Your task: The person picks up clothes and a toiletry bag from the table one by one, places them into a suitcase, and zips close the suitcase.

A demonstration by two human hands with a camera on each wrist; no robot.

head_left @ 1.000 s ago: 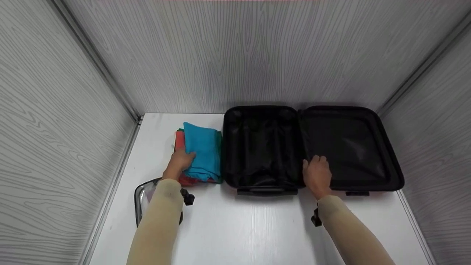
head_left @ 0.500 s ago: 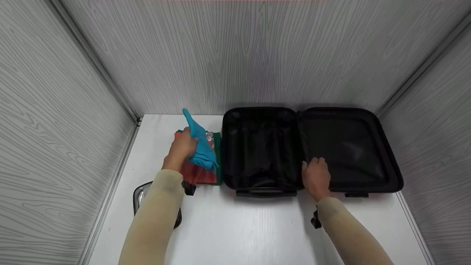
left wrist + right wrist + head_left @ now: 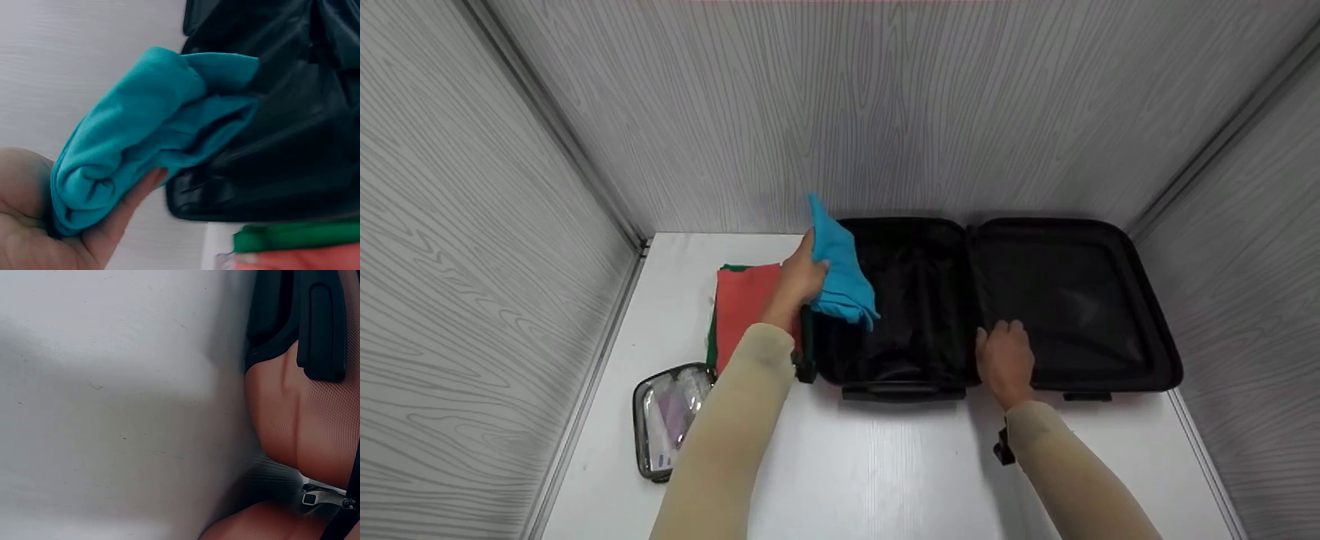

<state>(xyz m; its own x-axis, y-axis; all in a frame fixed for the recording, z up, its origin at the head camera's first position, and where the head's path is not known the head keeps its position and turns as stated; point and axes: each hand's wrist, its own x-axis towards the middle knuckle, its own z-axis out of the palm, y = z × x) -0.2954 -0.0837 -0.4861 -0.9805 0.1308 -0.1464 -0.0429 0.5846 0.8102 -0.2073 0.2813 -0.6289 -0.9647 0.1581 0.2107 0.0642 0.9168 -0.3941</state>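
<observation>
My left hand (image 3: pixel 804 274) grips a folded blue cloth (image 3: pixel 840 274) by its left side, above the left edge of the open suitcase (image 3: pixel 911 386). In the left wrist view, the fingers and thumb of the left hand (image 3: pixel 62 242) pinch the layered folds of the cloth (image 3: pixel 129 129), with the dark suitcase lining (image 3: pixel 270 146) behind. My right hand (image 3: pixel 1006 364) holds the suitcase's near rim beside the hinge, fingers bent over the edge. The right wrist view shows the suitcase's orange-brown outer shell (image 3: pixel 304 416); that hand is almost wholly out of it.
Left of the suitcase lies a stack with a red cloth (image 3: pixel 746 300) on top and green cloth (image 3: pixel 711 341) showing at its edges. A clear pouch with dark trim (image 3: pixel 667 416) lies nearer on the white table (image 3: pixel 877 465). Grey panels (image 3: pixel 885 112) enclose the back and sides.
My left hand has lifted the blue cloth off the stack and carried it right, over the suitcase's left edge. The red cloth and pouch are more exposed. The right hand has stayed at the rim.
</observation>
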